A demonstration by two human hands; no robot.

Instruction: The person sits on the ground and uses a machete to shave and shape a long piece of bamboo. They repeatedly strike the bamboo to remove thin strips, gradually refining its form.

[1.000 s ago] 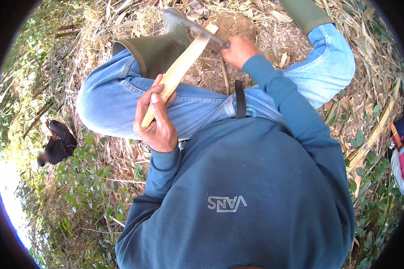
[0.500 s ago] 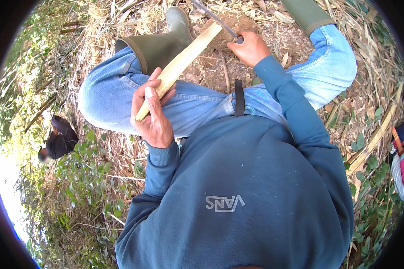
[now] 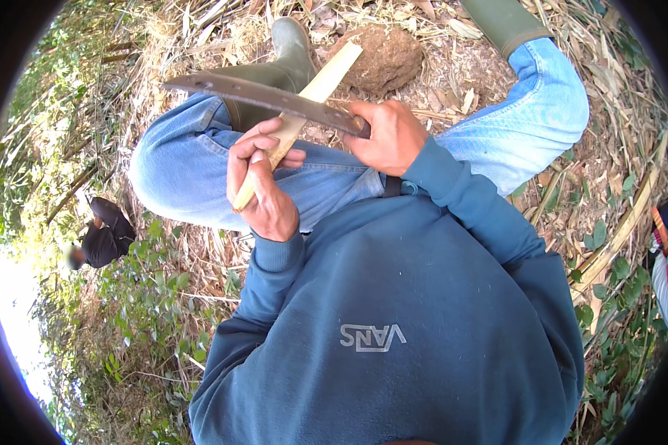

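Slanting up from the left hand [image 3: 266, 185], the pale wood strip [image 3: 293, 127] has its lower end pinched between thumb and fingers — probably to steady it, leaving the upper length free. The right hand [image 3: 390, 137] clasps the knife [image 3: 267, 94] by its handle; the blade, earlier beyond the strip's far tip, now crosses mid-length — contact unclear.

Blade [image 3: 252, 93] blocks left hand [image 3: 270, 202] ahead (room right of lump [image 3: 390, 61]).

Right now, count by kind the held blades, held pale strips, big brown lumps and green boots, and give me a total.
Held blades: 1, in the right hand
Held pale strips: 1, in the left hand
Big brown lumps: 1
Green boots: 2
Total: 5
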